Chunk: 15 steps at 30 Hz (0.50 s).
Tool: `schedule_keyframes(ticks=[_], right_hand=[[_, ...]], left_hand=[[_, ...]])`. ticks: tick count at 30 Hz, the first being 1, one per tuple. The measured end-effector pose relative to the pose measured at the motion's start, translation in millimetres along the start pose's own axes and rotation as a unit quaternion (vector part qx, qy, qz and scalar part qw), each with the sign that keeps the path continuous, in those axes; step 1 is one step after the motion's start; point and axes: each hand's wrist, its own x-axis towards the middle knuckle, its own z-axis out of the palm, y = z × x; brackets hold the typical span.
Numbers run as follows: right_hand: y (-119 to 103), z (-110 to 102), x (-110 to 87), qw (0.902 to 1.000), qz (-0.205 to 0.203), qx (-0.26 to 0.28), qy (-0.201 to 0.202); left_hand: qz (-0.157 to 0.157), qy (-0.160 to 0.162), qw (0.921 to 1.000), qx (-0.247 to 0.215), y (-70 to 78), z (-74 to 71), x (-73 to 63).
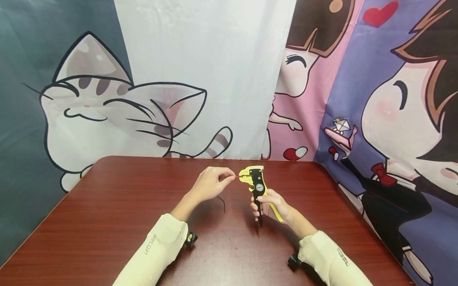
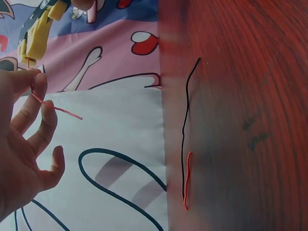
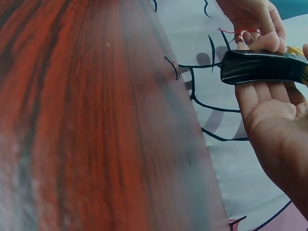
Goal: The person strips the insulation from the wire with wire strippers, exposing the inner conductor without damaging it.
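Cartoon backdrop (image 1: 222, 67) behind, cat on left, two figures on right. Reddish-brown wood-grain counter (image 1: 118, 214) in front of it. Two pale sleeves (image 1: 154, 250) reach in over the near edge, a black wrist device (image 1: 191, 239) by each cuff. Left hand (image 1: 210, 183) is above the counter toward the far edge, thumb and index finger pinching a wire, other fingers spread loose. Right hand (image 1: 274, 204) is right of it, fingers wrapped round the handles of yellow-and-black pliers (image 1: 259, 186). Pliers held upright off the counter, head toward the far edge, handles apart. Black wire (image 2: 183, 132) lies on the counter, roughly along the far edge, partly hidden by the left hand in the head view. Held red wire (image 2: 67, 112) runs from the left fingers into the pliers' head. Short red piece (image 2: 188, 175) lies on the counter right beside one end of the black wire.
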Motion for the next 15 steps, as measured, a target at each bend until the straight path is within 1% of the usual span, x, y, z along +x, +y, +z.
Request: schedule_keyframes(ticks=[8, 15], right_hand=[[0.9, 0.8, 0.5, 0.9999, 0.005, -0.016, 0.0], [1.0, 1.4, 1.5, 0.9997, 0.009, -0.021, 0.003]], left_hand=[[0.009, -0.001, 0.9999, 0.006, -0.4, 3.0, 0.7], [0.006, -0.001, 0.9999, 0.011, 0.7, 2.2, 0.6]])
